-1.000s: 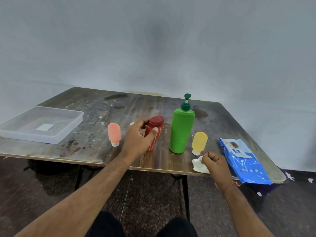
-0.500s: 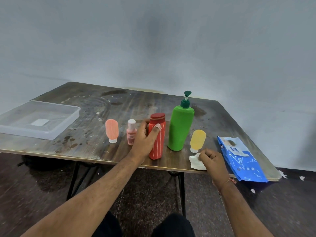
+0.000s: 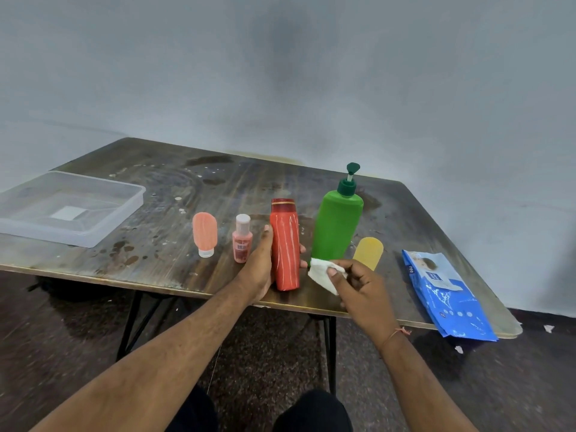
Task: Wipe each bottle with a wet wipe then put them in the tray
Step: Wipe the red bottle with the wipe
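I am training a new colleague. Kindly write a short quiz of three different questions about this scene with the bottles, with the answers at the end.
1. True or false: a bottle already lies in the clear tray.
2. Which bottle does the left hand grip? A) green pump bottle B) red bottle C) yellow tube
3. Fill in: the right hand pinches a white ____.

Key
1. False; no bottle is in the tray.
2. B
3. wet wipe
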### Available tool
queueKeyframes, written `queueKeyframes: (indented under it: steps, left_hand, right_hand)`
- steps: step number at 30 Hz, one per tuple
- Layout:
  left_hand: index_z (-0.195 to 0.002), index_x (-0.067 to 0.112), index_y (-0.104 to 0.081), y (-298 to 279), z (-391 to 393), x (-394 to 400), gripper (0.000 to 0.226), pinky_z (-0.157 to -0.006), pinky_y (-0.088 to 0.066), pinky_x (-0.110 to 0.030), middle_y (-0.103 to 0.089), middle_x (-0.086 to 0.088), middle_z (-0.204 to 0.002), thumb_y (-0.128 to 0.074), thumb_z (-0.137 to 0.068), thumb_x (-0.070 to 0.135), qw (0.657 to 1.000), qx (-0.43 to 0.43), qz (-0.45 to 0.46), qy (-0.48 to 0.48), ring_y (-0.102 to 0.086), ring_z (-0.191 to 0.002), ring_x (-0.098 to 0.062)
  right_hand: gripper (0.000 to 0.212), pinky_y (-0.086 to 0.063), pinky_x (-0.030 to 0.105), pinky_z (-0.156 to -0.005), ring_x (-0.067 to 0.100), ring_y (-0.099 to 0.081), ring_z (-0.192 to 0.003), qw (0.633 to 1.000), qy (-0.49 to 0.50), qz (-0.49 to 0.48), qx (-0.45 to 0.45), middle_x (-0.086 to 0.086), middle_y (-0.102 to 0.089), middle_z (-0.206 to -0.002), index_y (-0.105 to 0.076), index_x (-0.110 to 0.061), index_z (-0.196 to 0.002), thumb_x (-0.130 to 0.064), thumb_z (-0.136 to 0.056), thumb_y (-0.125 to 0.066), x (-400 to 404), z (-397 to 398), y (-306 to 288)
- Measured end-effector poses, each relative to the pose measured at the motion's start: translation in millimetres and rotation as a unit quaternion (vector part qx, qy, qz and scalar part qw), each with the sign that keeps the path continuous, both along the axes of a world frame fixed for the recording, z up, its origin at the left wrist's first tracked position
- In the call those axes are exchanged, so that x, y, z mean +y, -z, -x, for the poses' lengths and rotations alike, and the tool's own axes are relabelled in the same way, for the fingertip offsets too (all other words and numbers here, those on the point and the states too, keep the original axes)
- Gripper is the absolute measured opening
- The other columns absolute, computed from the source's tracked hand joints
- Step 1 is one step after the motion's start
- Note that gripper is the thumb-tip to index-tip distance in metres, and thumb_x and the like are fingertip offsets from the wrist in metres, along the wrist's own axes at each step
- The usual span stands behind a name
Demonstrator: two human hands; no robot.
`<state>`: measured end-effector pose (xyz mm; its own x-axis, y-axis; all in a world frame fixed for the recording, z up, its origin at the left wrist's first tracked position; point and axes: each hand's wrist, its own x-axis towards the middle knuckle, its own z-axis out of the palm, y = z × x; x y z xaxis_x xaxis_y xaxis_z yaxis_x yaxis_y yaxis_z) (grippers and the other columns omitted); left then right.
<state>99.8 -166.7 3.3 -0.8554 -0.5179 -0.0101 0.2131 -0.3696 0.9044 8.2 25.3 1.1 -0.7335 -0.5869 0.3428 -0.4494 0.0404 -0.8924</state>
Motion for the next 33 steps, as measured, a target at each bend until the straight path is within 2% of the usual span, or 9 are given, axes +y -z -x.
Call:
queueKeyframes:
  steps: [3, 5, 9, 15, 20, 23, 25, 29, 33]
  left_hand:
    - [-0.12, 0.01, -0.069, 0.1, 1.8, 0.8, 0.066, -0.088, -0.06, -0.042, -0.078, -0.014, -0.101, -0.021, -0.113, 0.056, 0.999, 0.003, -0.027, -0.018, -0.076, -0.092, -0.025]
    - [-0.115, 0.01, -0.072, 0.5, 2.4, 0.9, 0.065, -0.091, -0.058, -0.04, -0.079, -0.012, -0.099, -0.025, -0.112, 0.056, 0.999, -0.004, -0.034, -0.015, -0.075, -0.094, -0.023]
    - [-0.11, 0.008, -0.072, -0.9, -0.1, -0.7, 0.068, -0.083, -0.059, -0.037, -0.077, -0.014, -0.094, -0.029, -0.109, 0.06, 0.998, -0.018, -0.061, 0.027, -0.074, -0.085, -0.023]
    - [-0.107, 0.005, -0.072, -0.3, 0.6, -5.9, 0.073, -0.079, -0.057, -0.036, -0.074, -0.013, -0.09, -0.031, -0.107, 0.066, 0.994, -0.036, -0.085, 0.05, -0.071, -0.08, -0.023]
    - [-0.101, 0.004, -0.074, 2.9, 4.0, -6.5, 0.077, -0.087, -0.056, -0.043, -0.072, -0.016, -0.09, -0.031, -0.106, 0.068, 0.994, -0.036, -0.088, 0.05, -0.069, -0.084, -0.029]
    - [-0.093, 0.009, -0.081, 5.4, 3.9, -8.5, 0.078, -0.091, -0.055, -0.043, -0.072, -0.018, -0.093, -0.031, -0.106, 0.068, 0.996, -0.041, -0.063, 0.043, -0.069, -0.084, -0.029]
    - [-0.099, 0.009, -0.08, 5.5, 3.4, -9.9, 0.076, -0.09, -0.056, -0.042, -0.073, -0.017, -0.096, -0.032, -0.107, 0.067, 0.997, -0.045, -0.044, 0.038, -0.07, -0.084, -0.027]
    - [-0.104, 0.009, -0.076, 3.6, 1.3, -7.4, 0.072, -0.085, -0.058, -0.038, -0.073, -0.017, -0.098, -0.028, -0.109, 0.063, 0.999, -0.044, -0.01, 0.031, -0.07, -0.083, -0.025]
    - [-0.091, 0.014, -0.084, 3.2, 1.2, -8.3, 0.073, -0.096, -0.054, -0.042, -0.074, -0.018, -0.098, -0.028, -0.111, 0.057, 0.999, -0.04, -0.017, 0.031, -0.069, -0.092, -0.029]
  right_hand:
    - [0.014, -0.052, 0.015, -0.077, 0.003, -0.07, -0.096, 0.99, 0.057, 0.011, 0.129, -0.02, -0.076, -0.1, -0.079, -0.029, -0.111, -0.025, -0.099, -0.074, -21.4, -14.6, -4.4]
    - [0.016, -0.049, 0.011, -0.083, 0.0, -0.067, -0.099, 0.965, 0.065, -0.001, 0.255, -0.019, -0.074, -0.106, -0.078, -0.024, -0.114, -0.024, -0.099, -0.073, -32.7, -20.3, -7.9]
    - [0.023, -0.057, 0.028, -0.088, 0.013, -0.068, -0.102, 0.917, -0.023, -0.049, 0.396, -0.002, -0.072, -0.115, -0.075, -0.016, -0.117, -0.022, -0.097, -0.067, -50.8, -15.0, 4.2]
    - [0.022, -0.058, 0.035, -0.081, 0.021, -0.068, -0.097, 0.885, -0.053, -0.059, 0.458, 0.001, -0.069, -0.112, -0.075, -0.013, -0.116, -0.015, -0.095, -0.07, -58.2, -9.0, 12.9]
    - [0.022, -0.052, 0.04, -0.077, 0.025, -0.06, -0.088, 0.793, -0.197, -0.118, 0.564, 0.002, -0.064, -0.102, -0.073, -0.014, -0.115, -0.017, -0.097, -0.063, -51.5, -13.3, 29.0]
    - [0.021, -0.053, 0.045, -0.079, 0.027, -0.062, -0.088, 0.79, -0.18, -0.108, 0.576, 0.001, -0.064, -0.1, -0.073, -0.017, -0.114, -0.02, -0.1, -0.058, -54.5, -5.2, 23.8]
    - [0.021, -0.052, 0.043, -0.072, 0.026, -0.061, -0.086, 0.784, -0.164, -0.104, 0.59, 0.0, -0.064, -0.099, -0.073, -0.019, -0.114, -0.021, -0.097, -0.061, -56.1, -5.5, 22.1]
    - [0.018, -0.051, 0.04, -0.07, 0.025, -0.06, -0.084, 0.806, -0.145, -0.077, 0.568, 0.002, -0.065, -0.098, -0.074, -0.015, -0.111, -0.015, -0.096, -0.063, -57.9, -10.5, 24.9]
    - [0.015, -0.052, 0.042, -0.069, 0.023, -0.062, -0.085, 0.819, -0.098, -0.07, 0.562, 0.001, -0.067, -0.098, -0.074, -0.016, -0.109, -0.023, -0.103, -0.063, -61.1, -10.3, 20.5]
